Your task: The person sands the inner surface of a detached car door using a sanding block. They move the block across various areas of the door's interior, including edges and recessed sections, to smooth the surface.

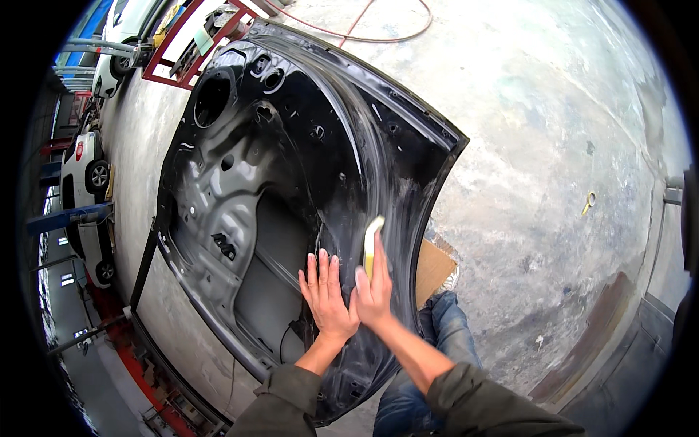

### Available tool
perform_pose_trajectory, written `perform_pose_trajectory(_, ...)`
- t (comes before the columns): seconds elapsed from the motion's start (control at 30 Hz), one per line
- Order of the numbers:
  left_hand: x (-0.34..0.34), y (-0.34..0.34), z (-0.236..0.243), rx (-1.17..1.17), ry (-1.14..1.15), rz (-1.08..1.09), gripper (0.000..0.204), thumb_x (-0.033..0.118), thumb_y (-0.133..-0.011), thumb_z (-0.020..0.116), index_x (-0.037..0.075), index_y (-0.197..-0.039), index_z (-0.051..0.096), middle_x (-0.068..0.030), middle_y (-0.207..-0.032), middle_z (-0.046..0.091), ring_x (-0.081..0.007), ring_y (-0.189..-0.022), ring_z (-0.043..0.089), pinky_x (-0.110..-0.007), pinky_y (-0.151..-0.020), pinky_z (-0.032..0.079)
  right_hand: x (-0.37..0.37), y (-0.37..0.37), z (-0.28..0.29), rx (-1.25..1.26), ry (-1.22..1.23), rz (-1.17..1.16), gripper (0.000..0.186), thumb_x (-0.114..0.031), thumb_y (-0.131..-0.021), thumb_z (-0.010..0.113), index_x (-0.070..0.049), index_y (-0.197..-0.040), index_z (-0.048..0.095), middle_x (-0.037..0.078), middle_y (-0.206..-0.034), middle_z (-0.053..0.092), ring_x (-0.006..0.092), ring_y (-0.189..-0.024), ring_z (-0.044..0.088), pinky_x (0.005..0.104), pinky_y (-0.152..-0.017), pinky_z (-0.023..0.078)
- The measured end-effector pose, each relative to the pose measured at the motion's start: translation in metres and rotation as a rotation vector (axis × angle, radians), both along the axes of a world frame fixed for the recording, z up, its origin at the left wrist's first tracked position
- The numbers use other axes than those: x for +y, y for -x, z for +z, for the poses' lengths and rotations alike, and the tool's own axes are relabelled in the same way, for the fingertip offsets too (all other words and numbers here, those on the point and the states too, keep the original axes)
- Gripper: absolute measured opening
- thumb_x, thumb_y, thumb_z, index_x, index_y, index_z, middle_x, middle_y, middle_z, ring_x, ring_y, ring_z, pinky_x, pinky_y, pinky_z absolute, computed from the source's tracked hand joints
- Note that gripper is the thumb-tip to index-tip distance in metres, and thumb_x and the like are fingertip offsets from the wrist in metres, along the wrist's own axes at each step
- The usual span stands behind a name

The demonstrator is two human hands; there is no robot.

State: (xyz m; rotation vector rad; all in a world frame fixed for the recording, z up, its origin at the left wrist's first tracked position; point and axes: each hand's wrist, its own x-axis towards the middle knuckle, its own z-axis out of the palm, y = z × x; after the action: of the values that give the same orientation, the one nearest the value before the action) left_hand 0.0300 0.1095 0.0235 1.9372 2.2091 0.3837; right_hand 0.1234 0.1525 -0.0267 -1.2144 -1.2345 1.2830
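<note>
Head cam: left hand [329,307] lies on the black door panel [336,156], fingers slightly spread, gripping nothing, right by the big cutout's rim. Right hand [374,297] has its fingers together along a yellow-white pad [369,256], between cutout and right edge, with concrete floor [539,160] stretching wide past that.

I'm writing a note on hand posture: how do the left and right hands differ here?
The left hand holds nothing, while the right hand grips a pale yellow block. The left hand is palm-down with fingers slightly spread; the right hand is turned on edge, its fingers close together. Both are bare, at the black car panel, fingers pointing away from the person.
</note>
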Motion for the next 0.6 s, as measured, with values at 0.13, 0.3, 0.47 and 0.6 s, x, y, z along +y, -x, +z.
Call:
perform_pose_trajectory(0.13, -0.001, 0.002, -0.005, -0.032, -0.058, 0.031, 0.058, 0.023, -0.098, 0.056, -0.002, -0.150, 0.048, -0.0204, -0.163, 0.040, -0.0436, -0.153, 0.030, -0.060, -0.123, 0.017, -0.053, -0.013, 0.007, 0.061, 0.100, 0.073, 0.065, -0.018, -0.102, 0.049, 0.011, -0.157, 0.030, 0.030, -0.163, 0.034, 0.0430, -0.152, 0.034, 0.0457, -0.124, 0.028)
perform_pose_trajectory(0.3, -0.008, -0.001, -0.006, -0.007, -0.086, 0.159, 0.056, 0.028, -0.106, 0.043, -0.006, -0.151, 0.043, -0.0264, -0.163, 0.035, -0.0469, -0.147, 0.034, -0.055, -0.121, 0.024, 0.007, 0.000, 0.008, 0.021, 0.044, -0.005, 0.066, -0.013, -0.100, 0.054, 0.008, -0.158, 0.032, 0.027, -0.163, 0.036, 0.0404, -0.152, 0.036, 0.0428, -0.124, 0.029)
perform_pose_trajectory(0.47, -0.010, 0.001, -0.004, -0.010, -0.047, 0.244, 0.060, 0.029, -0.105, 0.046, -0.007, -0.152, 0.041, -0.0292, -0.163, 0.032, -0.0488, -0.143, 0.036, -0.054, -0.119, 0.025, 0.169, 0.010, 0.001, -0.129, -0.198, 0.040, 0.056, -0.018, -0.099, 0.061, 0.004, -0.149, 0.048, 0.025, -0.154, 0.049, 0.0386, -0.146, 0.044, 0.0422, -0.121, 0.035)
perform_pose_trajectory(0.6, -0.005, -0.005, -0.005, -0.043, -0.017, 0.223, 0.060, 0.027, -0.104, 0.046, -0.008, -0.152, 0.039, -0.0307, -0.162, 0.031, -0.0495, -0.143, 0.035, -0.056, -0.119, 0.025, 0.234, 0.023, 0.001, -0.231, -0.341, 0.066, 0.053, -0.022, -0.102, 0.058, 0.004, -0.148, 0.050, 0.024, -0.155, 0.049, 0.0369, -0.148, 0.043, 0.0413, -0.122, 0.033)
